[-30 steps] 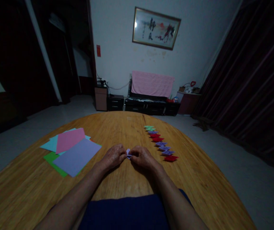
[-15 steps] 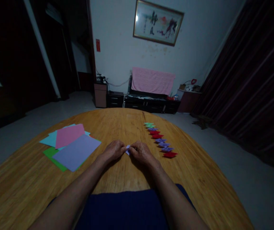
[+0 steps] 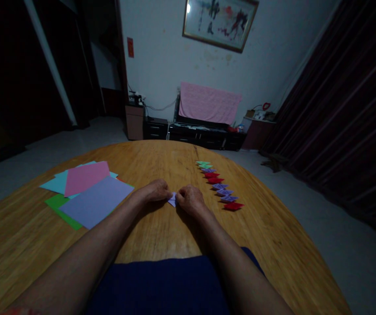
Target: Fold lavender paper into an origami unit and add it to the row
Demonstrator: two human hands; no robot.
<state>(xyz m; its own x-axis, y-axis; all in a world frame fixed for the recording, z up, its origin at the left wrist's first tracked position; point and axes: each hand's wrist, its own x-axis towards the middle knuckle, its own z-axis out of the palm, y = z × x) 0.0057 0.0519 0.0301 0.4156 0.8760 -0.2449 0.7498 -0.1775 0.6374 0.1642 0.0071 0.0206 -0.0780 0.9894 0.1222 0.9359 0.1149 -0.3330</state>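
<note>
A small folded piece of purple paper lies between my two hands on the round wooden table. My left hand pinches its left side. My right hand pinches its right side, with the fingers curled over it. Most of the paper is hidden by my fingers.
A row of several small folded paper shapes, green, purple and red, runs along the table to the right of my hands. A fan of flat coloured sheets lies to the left. A low cabinet with a pink cloth stands by the far wall.
Both hands have stayed together on the purple paper and pressed it lower onto the table. The view has tilted so that the table and hands sit higher in the picture.
</note>
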